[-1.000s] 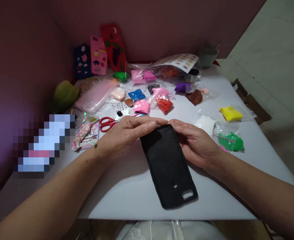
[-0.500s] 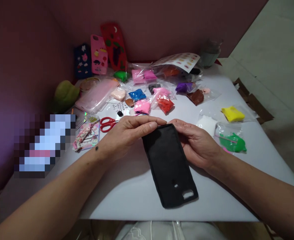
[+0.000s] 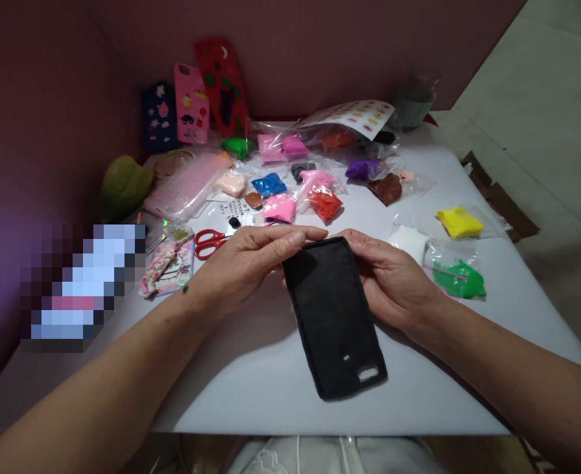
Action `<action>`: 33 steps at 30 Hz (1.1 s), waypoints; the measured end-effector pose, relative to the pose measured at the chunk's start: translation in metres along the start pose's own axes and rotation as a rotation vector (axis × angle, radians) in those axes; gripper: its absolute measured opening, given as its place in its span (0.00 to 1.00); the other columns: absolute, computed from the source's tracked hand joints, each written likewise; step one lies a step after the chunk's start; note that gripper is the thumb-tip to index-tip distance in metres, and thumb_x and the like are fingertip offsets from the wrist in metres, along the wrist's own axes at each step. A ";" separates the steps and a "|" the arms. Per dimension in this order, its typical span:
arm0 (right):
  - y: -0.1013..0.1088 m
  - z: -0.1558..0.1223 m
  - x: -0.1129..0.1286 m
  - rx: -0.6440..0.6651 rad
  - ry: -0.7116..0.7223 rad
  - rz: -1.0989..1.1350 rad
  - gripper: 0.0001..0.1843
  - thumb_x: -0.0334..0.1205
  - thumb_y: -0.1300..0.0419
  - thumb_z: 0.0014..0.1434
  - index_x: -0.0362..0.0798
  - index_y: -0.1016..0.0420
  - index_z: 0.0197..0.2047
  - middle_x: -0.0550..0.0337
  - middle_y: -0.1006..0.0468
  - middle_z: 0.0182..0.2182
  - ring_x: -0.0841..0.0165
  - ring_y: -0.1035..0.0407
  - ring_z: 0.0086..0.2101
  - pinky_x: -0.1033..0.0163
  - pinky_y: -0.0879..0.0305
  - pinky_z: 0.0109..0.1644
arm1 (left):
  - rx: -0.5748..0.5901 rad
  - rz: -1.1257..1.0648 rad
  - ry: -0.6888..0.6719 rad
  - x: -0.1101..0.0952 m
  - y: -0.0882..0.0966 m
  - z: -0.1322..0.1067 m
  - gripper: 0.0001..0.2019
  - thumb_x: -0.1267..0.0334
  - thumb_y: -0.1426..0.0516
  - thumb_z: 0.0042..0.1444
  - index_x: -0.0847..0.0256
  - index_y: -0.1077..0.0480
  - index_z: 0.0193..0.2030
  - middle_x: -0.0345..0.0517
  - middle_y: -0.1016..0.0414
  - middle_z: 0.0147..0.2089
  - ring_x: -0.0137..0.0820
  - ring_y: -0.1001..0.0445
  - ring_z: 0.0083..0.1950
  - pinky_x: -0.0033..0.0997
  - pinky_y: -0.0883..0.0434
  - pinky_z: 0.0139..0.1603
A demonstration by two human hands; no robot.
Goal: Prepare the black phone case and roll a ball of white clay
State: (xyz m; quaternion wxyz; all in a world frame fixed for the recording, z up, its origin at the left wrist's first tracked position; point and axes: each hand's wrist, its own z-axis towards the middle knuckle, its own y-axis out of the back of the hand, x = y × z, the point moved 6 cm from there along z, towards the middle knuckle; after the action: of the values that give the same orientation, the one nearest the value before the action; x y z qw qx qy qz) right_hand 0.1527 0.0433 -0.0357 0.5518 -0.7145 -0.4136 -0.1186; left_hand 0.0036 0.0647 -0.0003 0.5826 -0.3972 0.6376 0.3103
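Observation:
A black phone case [image 3: 332,316] is held over the table's front half, its hollow inner side facing me and its camera cutout at the lower right. My left hand [image 3: 258,260] grips the far left corner, thumb on the top rim and fingers pressed together. Around the far right edge curls my right hand [image 3: 392,280], its fingertips partly hidden behind the case. Beyond my left hand lie red-handled scissors [image 3: 209,244] and a small black lump [image 3: 234,222].
Bags of coloured clay, such as red [image 3: 325,203], blue [image 3: 269,184], yellow [image 3: 460,222] and green [image 3: 458,278], spread across the white table [image 3: 241,401]. Decorated phone cases [image 3: 192,105] lean on the back wall. A clear pink case [image 3: 192,187] and a glass jar [image 3: 415,105] stand further off.
The near end of the black phone case has risen slightly, and my left forefinger lies straighter over its far rim. The view has shifted a little.

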 end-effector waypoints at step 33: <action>0.001 0.002 0.004 -0.011 0.025 -0.077 0.07 0.39 0.33 0.54 0.49 0.27 0.32 0.57 0.22 0.37 0.59 0.28 0.44 0.50 0.33 0.54 | -0.098 -0.080 -0.004 -0.001 0.004 0.002 0.11 0.54 0.37 0.58 0.55 0.17 0.41 0.44 0.18 0.35 0.27 0.26 0.32 0.26 0.32 0.34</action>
State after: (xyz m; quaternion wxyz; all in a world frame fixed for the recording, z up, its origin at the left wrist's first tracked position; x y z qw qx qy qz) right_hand 0.1557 0.0464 -0.0348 0.5482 -0.6994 -0.4331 -0.1509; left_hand 0.0013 0.0682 0.0004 0.5757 -0.4496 0.6041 0.3185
